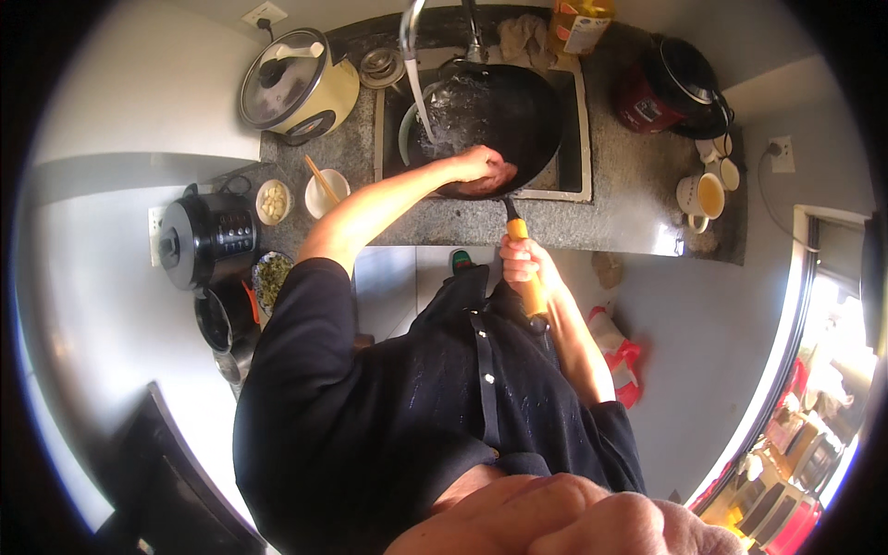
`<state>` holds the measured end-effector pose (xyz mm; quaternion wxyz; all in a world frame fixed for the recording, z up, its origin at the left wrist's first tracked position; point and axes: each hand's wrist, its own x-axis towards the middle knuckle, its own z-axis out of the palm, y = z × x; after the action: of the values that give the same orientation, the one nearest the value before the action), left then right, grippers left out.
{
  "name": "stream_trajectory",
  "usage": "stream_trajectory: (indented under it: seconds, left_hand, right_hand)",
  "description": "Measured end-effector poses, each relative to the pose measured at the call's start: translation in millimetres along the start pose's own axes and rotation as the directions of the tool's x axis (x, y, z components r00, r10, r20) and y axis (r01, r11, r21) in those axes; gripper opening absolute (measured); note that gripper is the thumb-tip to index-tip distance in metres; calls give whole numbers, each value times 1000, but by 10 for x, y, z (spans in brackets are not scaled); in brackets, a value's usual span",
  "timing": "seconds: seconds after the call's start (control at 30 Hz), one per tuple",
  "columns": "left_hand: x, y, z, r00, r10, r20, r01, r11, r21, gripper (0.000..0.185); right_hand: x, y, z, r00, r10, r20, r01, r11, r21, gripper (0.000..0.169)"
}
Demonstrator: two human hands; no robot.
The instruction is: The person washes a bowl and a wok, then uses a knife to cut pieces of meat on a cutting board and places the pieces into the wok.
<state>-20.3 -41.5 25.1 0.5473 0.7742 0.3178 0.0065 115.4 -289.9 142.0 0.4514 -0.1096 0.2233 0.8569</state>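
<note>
A black wok [534, 104] is over the sink [586, 159], with its handle towards my body. Water pours from the curved metal faucet [411, 35] into the wok's left part. My left hand [483, 166] is inside the wok's near side, its fingers closed on a pinkish, cloth-like item [494, 182] pressed against the wok wall. My right hand [524, 262] grips the yellow wok handle [533, 295]. A pale green rim [404, 142] shows beside the wok at the left; what it belongs to is mostly hidden.
On the left counter are a cream cooker [336, 90], a bowl of peeled garlic cloves [273, 202], a white bowl [338, 182] with chopsticks, a plate of greens [272, 274] and a dark electric cooker [208, 239]. A red cooker [645, 104] and cups [701, 195] stand right; an oil bottle [581, 31] stands behind.
</note>
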Motion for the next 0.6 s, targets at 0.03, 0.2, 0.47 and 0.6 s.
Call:
stream_trajectory:
  seconds: [0.03,0.2,0.47,0.6]
  left_hand:
    - [61,-171,11,996,36,-85,-50,984,-170,19]
    - [287,552,-236,956,-278,-95,-5,308,-951,24]
    - [743,411,-623,944,-184,-276,-262,96,-960,30]
    - [1150,246,-853,714,-520,-469,-455,165,-875,27]
  right_hand:
    - [-93,38,173,1000,10,-21,-10,1000,-8,6]
    - [-459,-45,553,976,-128,-178,101,983,-154,7]
    - [-587,95,1098,738,-577,-349,91,598,-796,9]
    - [-564,124,1105,642,-702,-308,4,405,-914,8]
